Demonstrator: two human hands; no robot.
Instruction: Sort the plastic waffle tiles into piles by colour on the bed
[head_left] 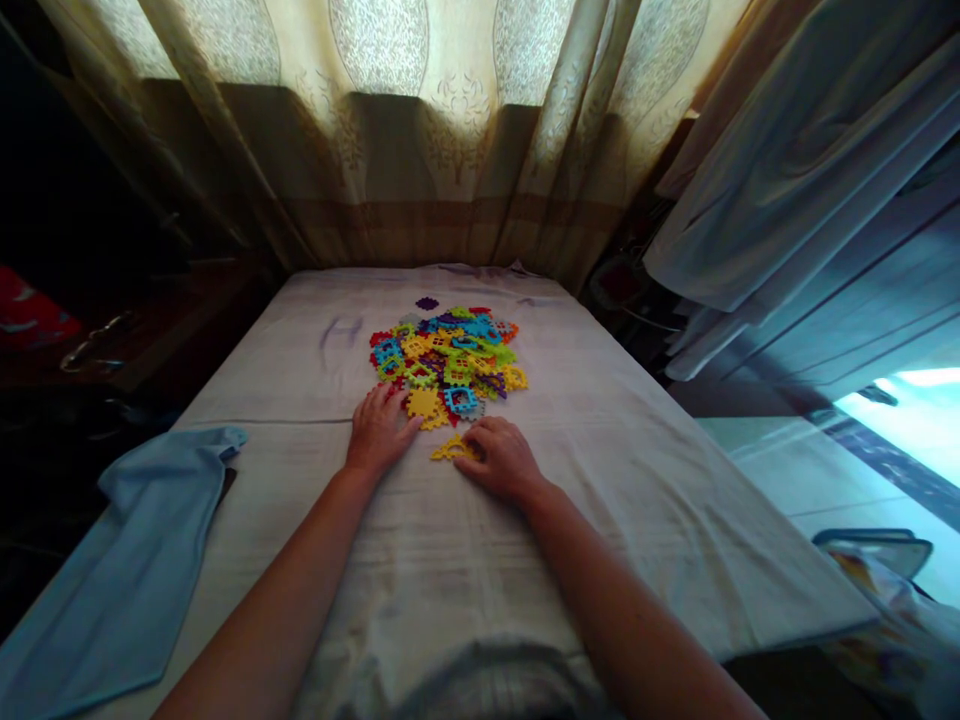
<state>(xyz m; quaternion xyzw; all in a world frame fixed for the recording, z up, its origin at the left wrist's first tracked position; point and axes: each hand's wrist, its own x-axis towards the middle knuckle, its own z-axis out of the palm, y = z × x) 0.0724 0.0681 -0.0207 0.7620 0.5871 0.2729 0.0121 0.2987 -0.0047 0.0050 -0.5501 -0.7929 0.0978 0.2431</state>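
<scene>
A heap of colourful plastic interlocking building pieces [457, 365] lies on the cloth-covered table, in yellow, blue, green, red, purple and orange. My left hand [379, 430] rests at the heap's near left edge, its fingers spread and touching the outer pieces. Right beside its thumb is a solid yellow square piece [424, 404] with toothed edges. Closer to me, my right hand [506, 455] pinches a yellow interlocking building piece [448, 450] at the table surface. Its fingers cover the right part of that piece.
A lone purple piece [427, 302] lies beyond the heap. Light blue cloth [161, 560] hangs over the table's left edge. Patterned curtains [420, 180] stand behind the far edge, and pale garments [795, 160] hang at the right. The white sheet [615, 480] has wrinkles.
</scene>
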